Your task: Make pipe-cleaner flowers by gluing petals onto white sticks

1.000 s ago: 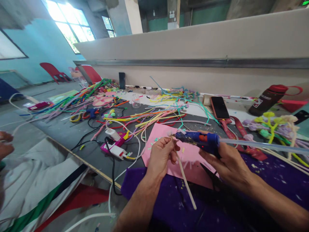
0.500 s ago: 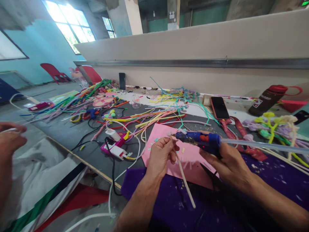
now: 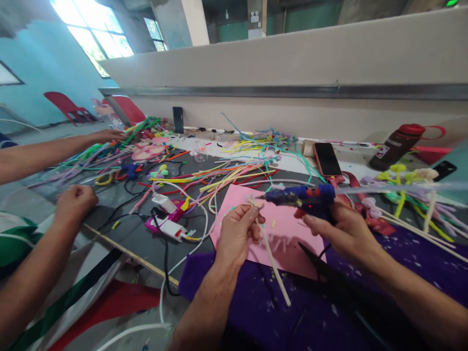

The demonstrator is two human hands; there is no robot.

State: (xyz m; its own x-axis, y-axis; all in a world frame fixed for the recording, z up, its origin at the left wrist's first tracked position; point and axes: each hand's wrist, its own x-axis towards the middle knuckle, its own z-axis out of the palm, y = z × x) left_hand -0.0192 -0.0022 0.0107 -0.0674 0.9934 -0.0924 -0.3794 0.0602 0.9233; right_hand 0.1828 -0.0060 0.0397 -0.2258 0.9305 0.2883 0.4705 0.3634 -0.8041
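Right now the left hand [image 3: 237, 233] pinches a cream pipe cleaner [image 3: 272, 261] near its top, while the right hand [image 3: 338, 233] grips a blue glue gun [image 3: 300, 196], nozzle just beside that pinched tip, above pink paper [image 3: 288, 234].

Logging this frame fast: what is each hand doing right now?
Left hand: closed, pinching a cream pipe cleaner near its top end.
Right hand: closed around a blue hot glue gun, nozzle at the pipe cleaner's tip.
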